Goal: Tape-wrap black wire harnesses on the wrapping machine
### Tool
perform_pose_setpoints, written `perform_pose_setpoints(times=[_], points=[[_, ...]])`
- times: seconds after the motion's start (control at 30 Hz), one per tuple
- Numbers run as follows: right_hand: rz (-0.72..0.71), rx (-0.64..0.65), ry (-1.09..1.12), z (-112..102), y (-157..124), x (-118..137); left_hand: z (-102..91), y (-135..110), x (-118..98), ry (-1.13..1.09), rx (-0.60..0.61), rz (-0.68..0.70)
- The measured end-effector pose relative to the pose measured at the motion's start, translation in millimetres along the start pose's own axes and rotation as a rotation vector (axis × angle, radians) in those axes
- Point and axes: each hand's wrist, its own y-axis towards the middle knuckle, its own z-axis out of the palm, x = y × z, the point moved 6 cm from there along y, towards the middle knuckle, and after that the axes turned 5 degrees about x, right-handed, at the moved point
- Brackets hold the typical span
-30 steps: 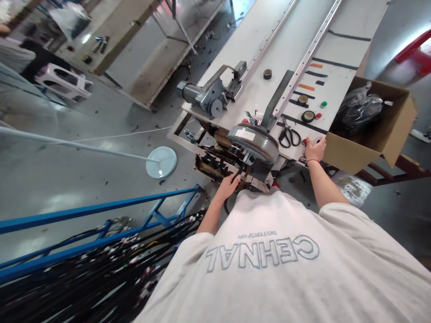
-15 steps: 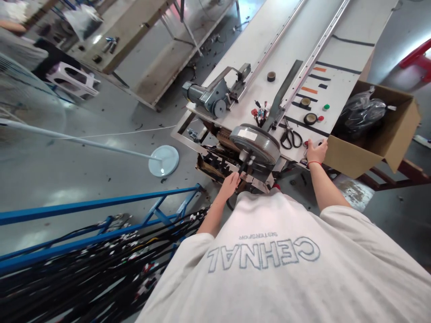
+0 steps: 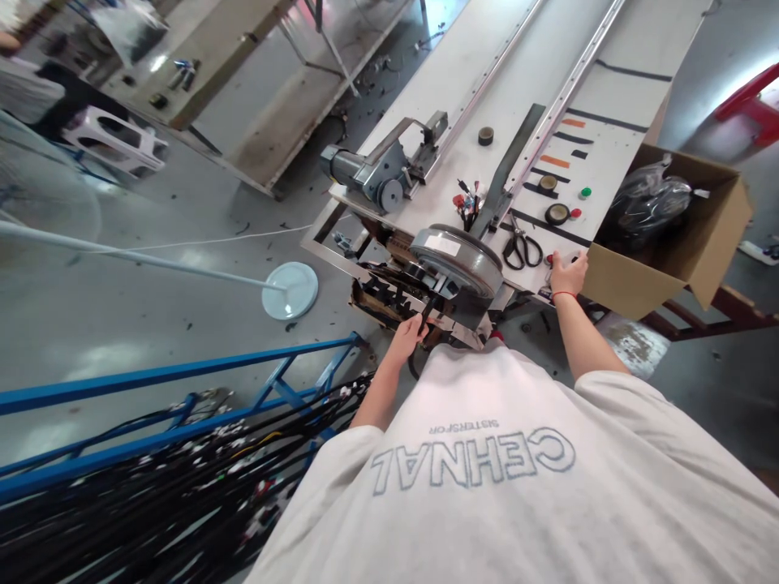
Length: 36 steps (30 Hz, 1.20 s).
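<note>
Hands stood well apart, one on either side of the grey, drum-shaped metal machine head [image 3: 456, 258] at the near end of the long white worktable [image 3: 517, 89]. The left hand [image 3: 409, 337] was closed on a slim black cable bundle [image 3: 429, 312] just below the head, on its near side. Beyond the head, a tuft of loose wire ends with red, white and black tips [image 3: 467, 203] stood above the tabletop, beside an upward-slanting dark grey metal bar [image 3: 508, 166].

The right hand [image 3: 569, 274] rested at the table's near right corner, fingers bent beside a small round red button [image 3: 549, 259]; whether it was pressed or anything was gripped could not be told.

Nearby on the tabletop: black-handled scissors [image 3: 522, 250], a black tape roll with a tan core [image 3: 557, 213] and a green round cap [image 3: 586, 192]. An open brown cardboard box [image 3: 633, 280] stood just beside the right hand, holding a clear plastic bag with dark contents [image 3: 651, 199].
</note>
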Motion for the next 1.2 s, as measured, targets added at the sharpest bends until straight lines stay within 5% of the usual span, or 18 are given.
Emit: perform_pose_setpoints(times=[0.3, 0.63, 0.8, 1.2], points=[[0.007, 0.004, 0.015, -2, -1, 2, 5.6, 10, -2, 0.189, -0.078, 0.011], [0.01, 0.004, 0.014, -4, -2, 2, -10.7, -31, 45, 0.365, -0.19, -0.06], [0.013, 0.01, 0.006, -4, -2, 3, 1.0, -26, 28, 0.374, -0.264, 0.0], [-0.007, -0.016, 0.006, -1, -1, -1, 17.6, 11, -12, 0.355, -0.206, 0.095]])
